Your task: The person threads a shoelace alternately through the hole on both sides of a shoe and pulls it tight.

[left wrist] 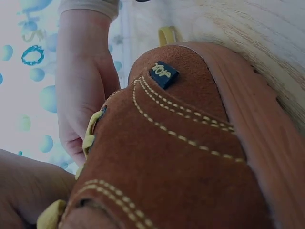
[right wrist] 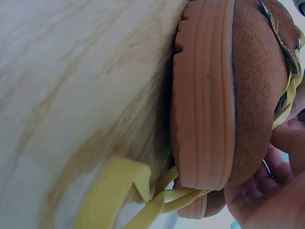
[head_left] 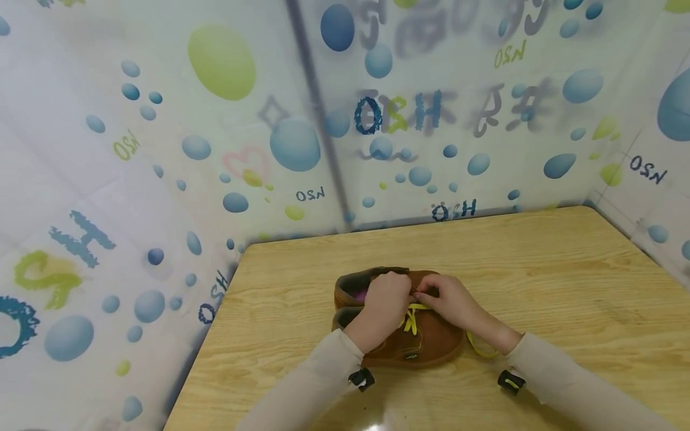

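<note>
Two brown suede shoes lie side by side on the table, the near shoe (head_left: pixel 439 338) partly covering the far shoe (head_left: pixel 341 292). Yellow laces (head_left: pixel 411 322) are tied over the near one. My left hand (head_left: pixel 384 302) bends over both shoes, its fingers curled in a pinch at the far shoe's lacing. Facing it, my right hand (head_left: pixel 453 302) pinches a shoelace between thumb and forefinger, the fingertips of both hands almost meeting. In the right wrist view the fingers (right wrist: pixel 281 167) reach behind the near shoe's toe. The left fingertips are hidden.
A loose yellow lace (head_left: pixel 481 348) trails over the wooden table (head_left: pixel 280 335) beside the toes, under my right wrist. Behind the table hangs a white patterned curtain (head_left: pixel 259 120). Dark wrist cameras (head_left: pixel 361 379) sit at both sleeves.
</note>
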A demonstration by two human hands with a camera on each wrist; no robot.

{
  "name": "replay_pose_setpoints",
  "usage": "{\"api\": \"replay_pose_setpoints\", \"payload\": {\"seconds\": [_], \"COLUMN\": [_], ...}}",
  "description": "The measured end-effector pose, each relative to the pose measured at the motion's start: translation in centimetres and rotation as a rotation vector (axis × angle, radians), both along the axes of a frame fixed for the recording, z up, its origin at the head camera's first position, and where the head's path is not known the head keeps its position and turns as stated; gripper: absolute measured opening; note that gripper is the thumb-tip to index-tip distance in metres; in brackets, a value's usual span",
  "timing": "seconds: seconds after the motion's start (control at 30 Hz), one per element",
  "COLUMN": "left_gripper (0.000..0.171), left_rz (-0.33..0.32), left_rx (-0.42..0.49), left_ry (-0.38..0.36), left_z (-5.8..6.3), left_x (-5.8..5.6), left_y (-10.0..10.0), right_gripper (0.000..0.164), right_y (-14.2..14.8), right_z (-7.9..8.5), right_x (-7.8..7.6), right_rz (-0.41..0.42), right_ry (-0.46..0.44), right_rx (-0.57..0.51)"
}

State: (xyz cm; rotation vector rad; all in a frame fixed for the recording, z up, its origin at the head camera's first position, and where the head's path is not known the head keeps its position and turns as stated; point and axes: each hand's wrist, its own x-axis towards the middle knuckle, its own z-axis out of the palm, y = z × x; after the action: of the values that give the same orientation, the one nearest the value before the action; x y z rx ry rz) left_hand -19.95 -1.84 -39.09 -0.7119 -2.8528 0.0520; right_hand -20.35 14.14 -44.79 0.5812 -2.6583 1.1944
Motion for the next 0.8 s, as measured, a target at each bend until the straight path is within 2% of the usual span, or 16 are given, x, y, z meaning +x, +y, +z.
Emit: {"api": "replay_pose_setpoints", "payload": {"seconds": [0.07,0.23,0.3,0.37,0.57,0.7,0.8], "left_gripper": [0.027,0.023,0.017,0.013,0.01,0.006,0.013], "left_rz": [-0.013,-0.055,-0.079,-0.114,-0.183,-0.165,-0.111], "left_rx": [0.032,0.137,0.173,0.208,0.253,0.189,0.083], "left_ry": [-0.04,-0.205,-0.238,-0.241,-0.135,0.001,0.121], "left_z": [0.1,0.9,1.1,1.1,0.5,0.0,-0.4], "left_x": [-0.1,-0.1,-0.1,-0.1,0.0,0.0,-0.1], "left_y": [-0.2,-0.7,-0.9,-1.0,-0.9,-0.8,-0.7], "right_gripper": [0.013,0.015,0.015,0.015,0.01,0.013,0.016], "right_y": [0.0,-0.1,-0.2,-0.2,-0.3,-0.2,-0.1], "right_z": [-0.1,0.0,0.1,0.1,0.2,0.1,-0.1], "right_x": [0.0,0.0,0.1,0.2,0.5,0.5,0.5], "right_rz": [-0.001,-0.001,-0.004,-0.007,0.012,0.011,0.022], "right_ry": [0.006,-0.006,0.001,0.017,0.11,0.155,0.187], "right_rx": [0.006,0.01,0.014,0.018,0.052,0.069,0.075]}}
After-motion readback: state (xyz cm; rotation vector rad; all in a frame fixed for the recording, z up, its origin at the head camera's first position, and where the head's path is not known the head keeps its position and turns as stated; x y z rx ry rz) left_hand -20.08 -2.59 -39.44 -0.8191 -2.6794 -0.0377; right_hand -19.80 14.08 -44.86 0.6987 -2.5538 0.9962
